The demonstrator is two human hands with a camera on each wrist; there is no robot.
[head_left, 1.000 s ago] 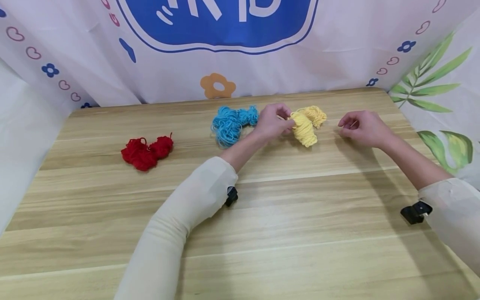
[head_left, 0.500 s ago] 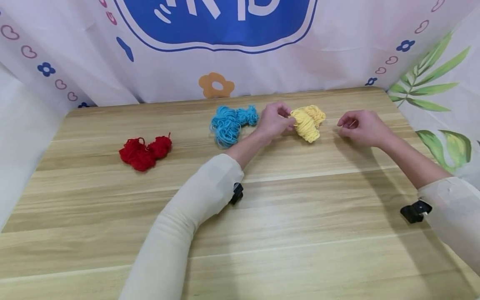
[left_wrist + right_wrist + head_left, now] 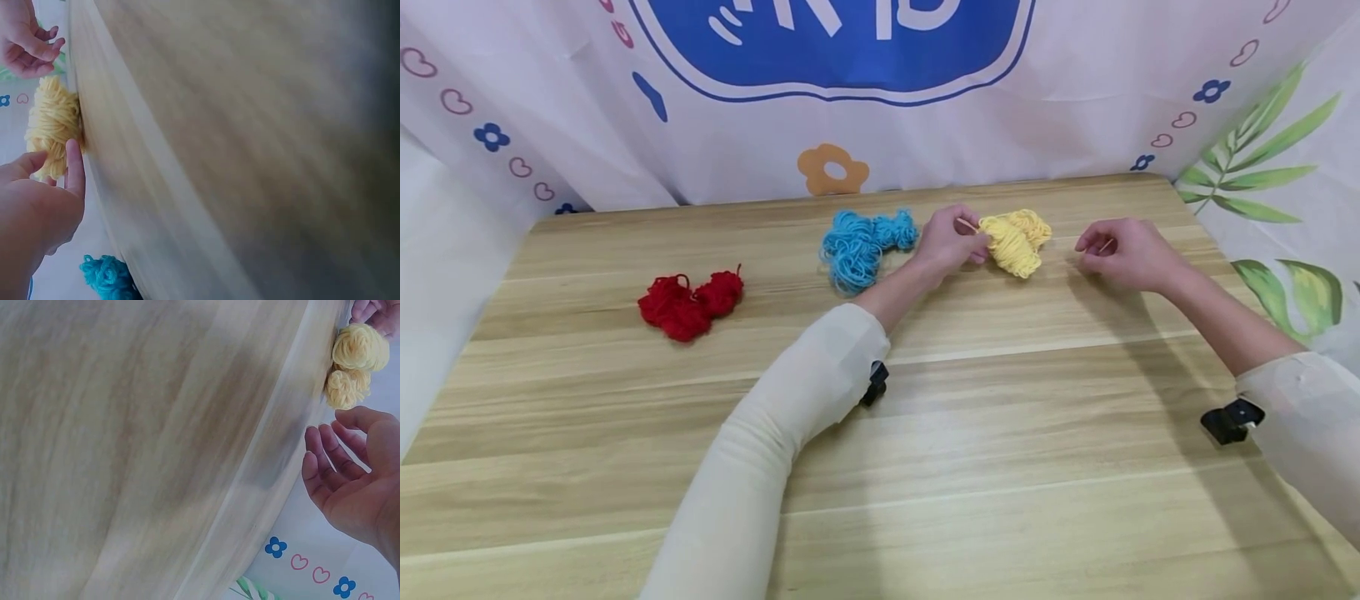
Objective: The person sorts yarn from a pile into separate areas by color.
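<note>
A yellow yarn skein (image 3: 1013,243), cinched into two lobes, lies near the table's back edge. My left hand (image 3: 949,242) pinches its left end between thumb and fingers; the left wrist view shows the thumb and a fingertip against the yellow strands (image 3: 53,119). To the right of the skein, my right hand (image 3: 1127,252) hovers with fingers loosely curled and nothing visible in them. In the right wrist view a gap separates the right hand (image 3: 356,472) from the yellow bundle (image 3: 359,350). Just left of my left hand lies a blue yarn skein (image 3: 856,250).
A red yarn skein (image 3: 688,307) rests farther left on the wooden table (image 3: 1000,450). Behind the table's back edge hangs a printed white cloth (image 3: 722,150). Leaf-patterned fabric (image 3: 1262,167) is at the right.
The yellow skein's lower lobe has swung up and slightly right in my left hand's hold. My right hand has stayed nearly still, and the red and blue skeins lie as before.
</note>
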